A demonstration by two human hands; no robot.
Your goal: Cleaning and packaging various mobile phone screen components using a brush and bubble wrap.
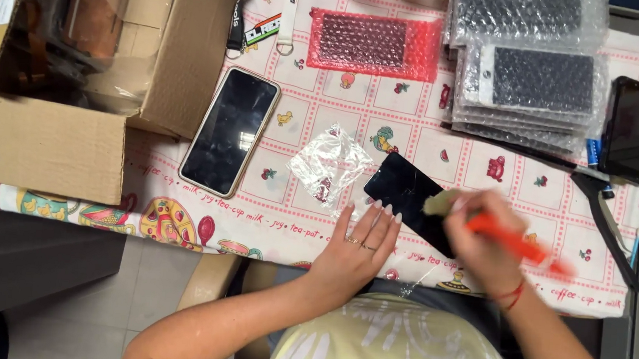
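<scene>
On tablecloth, black screen point(408, 194) under left fingers point(374, 220) spread, right fingers point(475, 224) pinching orange brush point(516, 244).

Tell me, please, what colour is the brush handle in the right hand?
Orange, blurred by motion, in the head view: brush handle, right hand.

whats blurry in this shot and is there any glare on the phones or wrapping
Head view: the right hand and the orange-handled brush in its grip are smeared by motion blur; the left hand, flat by the black screen panel, is sharp. Soft glare shows on the gold-edged phone, bright highlights on the crumpled clear wrapper and the bubble-wrapped stack. Lighting is even, with weak shadows.
</scene>
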